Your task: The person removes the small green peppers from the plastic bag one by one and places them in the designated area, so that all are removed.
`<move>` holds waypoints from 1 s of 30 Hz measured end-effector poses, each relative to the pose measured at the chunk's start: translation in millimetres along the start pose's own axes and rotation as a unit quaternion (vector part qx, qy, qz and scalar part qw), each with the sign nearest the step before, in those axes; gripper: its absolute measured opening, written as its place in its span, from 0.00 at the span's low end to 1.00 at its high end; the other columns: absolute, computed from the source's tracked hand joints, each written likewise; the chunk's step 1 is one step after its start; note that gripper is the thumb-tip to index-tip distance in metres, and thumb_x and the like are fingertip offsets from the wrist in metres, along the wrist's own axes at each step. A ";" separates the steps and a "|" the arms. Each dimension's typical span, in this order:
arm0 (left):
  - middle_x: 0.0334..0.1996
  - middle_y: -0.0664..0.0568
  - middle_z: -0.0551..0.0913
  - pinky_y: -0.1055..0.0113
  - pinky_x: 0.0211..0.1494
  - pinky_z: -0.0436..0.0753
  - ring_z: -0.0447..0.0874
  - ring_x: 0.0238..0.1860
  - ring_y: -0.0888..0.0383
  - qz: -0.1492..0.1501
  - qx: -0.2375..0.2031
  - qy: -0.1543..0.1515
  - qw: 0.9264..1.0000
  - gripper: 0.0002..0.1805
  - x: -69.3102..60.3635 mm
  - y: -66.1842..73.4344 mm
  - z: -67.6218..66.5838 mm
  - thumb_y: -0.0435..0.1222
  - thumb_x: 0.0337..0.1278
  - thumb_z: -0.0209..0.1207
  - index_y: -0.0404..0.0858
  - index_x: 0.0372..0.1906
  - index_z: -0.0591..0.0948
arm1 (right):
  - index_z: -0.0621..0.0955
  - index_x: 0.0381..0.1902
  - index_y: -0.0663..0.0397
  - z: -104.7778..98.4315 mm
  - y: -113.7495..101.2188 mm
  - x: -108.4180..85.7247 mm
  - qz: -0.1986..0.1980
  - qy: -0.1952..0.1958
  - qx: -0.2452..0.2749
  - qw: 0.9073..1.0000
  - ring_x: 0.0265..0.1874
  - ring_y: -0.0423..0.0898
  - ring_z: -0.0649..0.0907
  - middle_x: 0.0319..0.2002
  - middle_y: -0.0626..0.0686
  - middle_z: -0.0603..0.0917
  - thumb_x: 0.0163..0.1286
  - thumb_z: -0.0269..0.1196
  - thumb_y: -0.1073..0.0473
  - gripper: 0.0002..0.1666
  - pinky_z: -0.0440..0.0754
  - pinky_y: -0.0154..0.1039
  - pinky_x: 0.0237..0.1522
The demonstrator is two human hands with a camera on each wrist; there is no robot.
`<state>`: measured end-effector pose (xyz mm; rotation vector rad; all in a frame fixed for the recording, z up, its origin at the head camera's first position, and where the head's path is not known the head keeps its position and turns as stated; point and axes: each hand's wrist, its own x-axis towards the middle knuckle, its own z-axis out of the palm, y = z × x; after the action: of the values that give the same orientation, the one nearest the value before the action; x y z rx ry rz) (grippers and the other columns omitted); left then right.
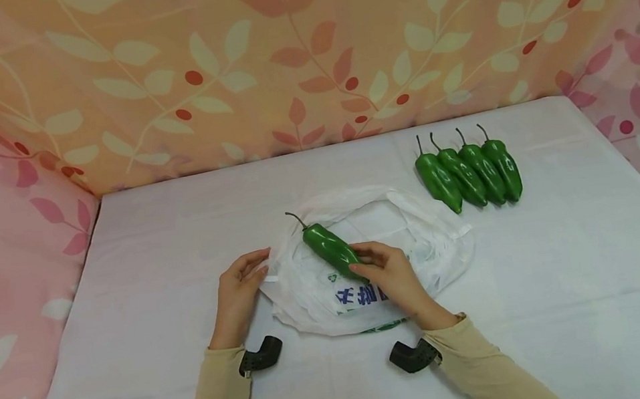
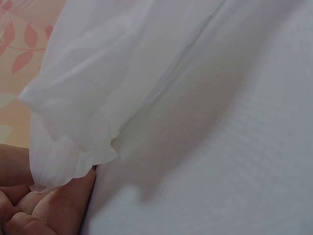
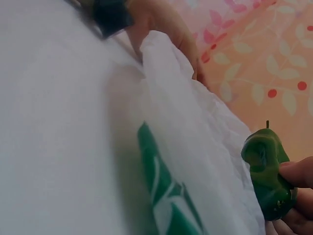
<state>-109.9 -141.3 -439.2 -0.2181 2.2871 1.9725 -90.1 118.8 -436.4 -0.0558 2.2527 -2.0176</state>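
A white plastic bag point(image 1: 311, 315) with blue and green print lies spread on the table, its mouth open upward. At its left edge, my left hand point(image 1: 239, 294) pinches the rim; the left wrist view shows the thin plastic point(image 2: 93, 112) between thumb and fingers. My right hand point(image 1: 391, 278) grips a green pepper point(image 1: 329, 249) by its lower end, over the bag's opening. The pepper's stem points up and left. From the right wrist, the pepper's tip point(image 3: 266, 171) shows beside the bag's side point(image 3: 195, 127).
Several green peppers point(image 1: 468, 173) lie side by side at the back right, stems pointing away, near the bag's right edge. White cloth covers the table point(image 1: 131, 332). A floral curtain point(image 1: 302, 60) stands along the back and sides. Each wrist carries a black camera mount point(image 1: 415, 355).
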 end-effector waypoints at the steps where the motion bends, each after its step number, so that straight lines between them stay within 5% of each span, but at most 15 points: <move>1: 0.57 0.43 0.77 0.80 0.54 0.72 0.73 0.59 0.57 -0.001 0.001 0.000 1.000 0.18 -0.2 0.1 0.1 0.26 0.62 0.55 0.33 0.56 0.76 | 0.78 0.54 0.66 -0.5 0.0 0.2 0.005 0.002 0.002 1.000 0.47 0.51 0.82 0.49 0.62 0.81 0.60 0.65 0.68 0.22 0.80 0.32 0.44; 25: 0.57 0.40 0.77 0.79 0.52 0.74 0.74 0.59 0.53 0.032 -0.001 0.002 0.999 0.18 -0.4 -3.4 0.0 0.25 0.61 0.54 0.31 0.56 0.76 | 0.76 0.55 0.67 -12.7 -5.9 4.6 0.036 0.030 0.053 0.997 0.46 0.45 0.82 0.50 0.62 0.80 0.62 0.63 0.69 0.22 0.80 0.32 0.45; 30: 0.57 0.43 0.77 0.78 0.53 0.74 0.74 0.59 0.56 0.018 -0.004 0.001 1.000 0.17 -0.8 -1.7 0.2 0.25 0.61 0.54 0.32 0.56 0.76 | 0.76 0.55 0.66 -16.2 -7.2 5.5 0.036 0.036 0.054 0.997 0.46 0.45 0.81 0.51 0.62 0.80 0.62 0.63 0.69 0.22 0.80 0.32 0.45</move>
<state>-108.8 -141.3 -440.8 -0.1811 2.3006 2.0006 -97.7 133.4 -428.0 0.1082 2.1477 -2.1319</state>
